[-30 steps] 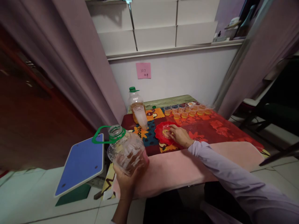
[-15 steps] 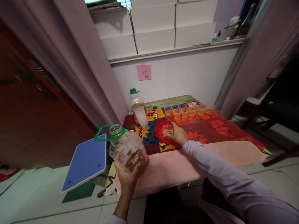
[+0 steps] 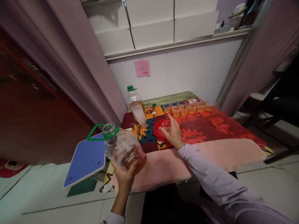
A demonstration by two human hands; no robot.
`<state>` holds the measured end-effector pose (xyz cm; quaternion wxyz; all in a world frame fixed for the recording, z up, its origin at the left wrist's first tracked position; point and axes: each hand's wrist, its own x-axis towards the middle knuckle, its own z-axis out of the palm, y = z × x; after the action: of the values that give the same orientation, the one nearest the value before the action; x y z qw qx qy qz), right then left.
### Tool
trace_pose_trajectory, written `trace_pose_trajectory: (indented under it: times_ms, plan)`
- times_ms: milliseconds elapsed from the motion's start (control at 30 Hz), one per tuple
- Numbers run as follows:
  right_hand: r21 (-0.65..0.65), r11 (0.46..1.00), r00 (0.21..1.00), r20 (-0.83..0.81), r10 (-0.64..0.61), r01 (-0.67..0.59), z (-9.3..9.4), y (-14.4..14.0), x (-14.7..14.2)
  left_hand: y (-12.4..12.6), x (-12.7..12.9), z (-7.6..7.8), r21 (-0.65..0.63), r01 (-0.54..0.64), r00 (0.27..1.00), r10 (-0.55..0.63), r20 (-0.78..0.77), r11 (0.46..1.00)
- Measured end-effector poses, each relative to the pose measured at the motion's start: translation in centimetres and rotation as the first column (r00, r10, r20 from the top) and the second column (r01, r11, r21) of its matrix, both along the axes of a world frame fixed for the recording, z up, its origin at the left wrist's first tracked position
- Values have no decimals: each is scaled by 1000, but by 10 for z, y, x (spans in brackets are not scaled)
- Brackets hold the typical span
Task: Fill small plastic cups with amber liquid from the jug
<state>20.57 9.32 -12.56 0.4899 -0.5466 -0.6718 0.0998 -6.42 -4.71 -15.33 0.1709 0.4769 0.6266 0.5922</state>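
- Dish's 8 o'clock: jug, amber liquid, curled tightly in our left hand
- 2 o'clock: front-row cups, amber too
- Right hand: spread at single cup, contact unclear

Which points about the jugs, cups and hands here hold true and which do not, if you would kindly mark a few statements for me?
1. The left hand holds the front jug, whose mouth is uncapped. True.
2. The back jug wears a blue cap. False: the cap on the back jug is green.
3. The right hand is at the red plate. True.
4. The stack of cups stands in the red plate. False: the stack of cups is in front of the back jug, apart from the red plate.
5. A pink note is on the wall. True.
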Motion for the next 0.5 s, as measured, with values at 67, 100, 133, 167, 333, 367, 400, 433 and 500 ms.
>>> trace_pose_trajectory:
  times_ms: [67, 100, 133, 167, 333, 367, 400, 433, 500]
  plan:
    - [72, 988, 975, -164, 148, -138, -6, -19, -31, 0, -2, -1, 30, 6, 1000, -7, 18, 1000]
    - [73, 967, 940, -228, 254, -244, -12, -29, -48, 1, -4, -3, 48, 1, 1000, -3, 30, 999]
    - [55, 935, 891, -287, 350, -350, -19, -38, -64, 2, -6, -5, 62, -4, 999, 1, 39, 998]
    - [27, 894, 837, -338, 429, -447, -28, -45, -79, 2, -9, -8, 73, -8, 999, 5, 46, 997]
    - [-61, 723, 645, -508, 572, -689, -60, -60, -113, 2, -20, -17, 57, -46, 999, 45, 9, 997]
    - [-55, 708, 626, -519, 582, -704, -62, -60, -112, 1, -20, -16, 50, -60, 998, 59, 9, 997]
    - [-47, 698, 613, -523, 592, -714, -62, -60, -111, 1, -19, -13, 38, -68, 998, 68, 14, 997]
    - [-38, 694, 606, -523, 599, -719, -62, -60, -108, 0, -17, -10, 19, -75, 997, 75, 19, 997]
    - [-29, 704, 614, -515, 598, -710, -59, -59, -105, 1, -12, 0, -29, -87, 996, 87, 14, 996]
